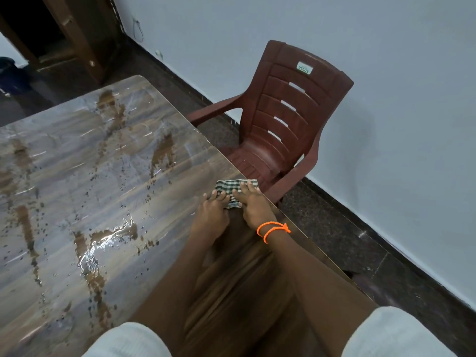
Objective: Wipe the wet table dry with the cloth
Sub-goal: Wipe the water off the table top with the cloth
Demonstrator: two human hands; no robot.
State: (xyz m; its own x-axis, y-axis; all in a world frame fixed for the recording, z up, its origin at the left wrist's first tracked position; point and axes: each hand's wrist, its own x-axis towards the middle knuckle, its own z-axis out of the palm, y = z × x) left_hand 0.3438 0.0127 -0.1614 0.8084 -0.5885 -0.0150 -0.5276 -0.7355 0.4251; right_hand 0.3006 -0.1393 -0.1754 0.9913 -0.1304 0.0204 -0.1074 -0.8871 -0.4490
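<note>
Both my hands, left (211,212) and right (251,204), press the cloth (229,188) flat with straight fingers at the bench's (77,150) right edge; puddles (108,238) lie leftward.

Open wet surface (77,176) stretching left and ahead. Chair (280,119) just beyond the right edge, wall (386,99) behind.

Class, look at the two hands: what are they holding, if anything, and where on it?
Both the left hand and right hand press flat on the cloth, covering its near part; neither grips it.
</note>
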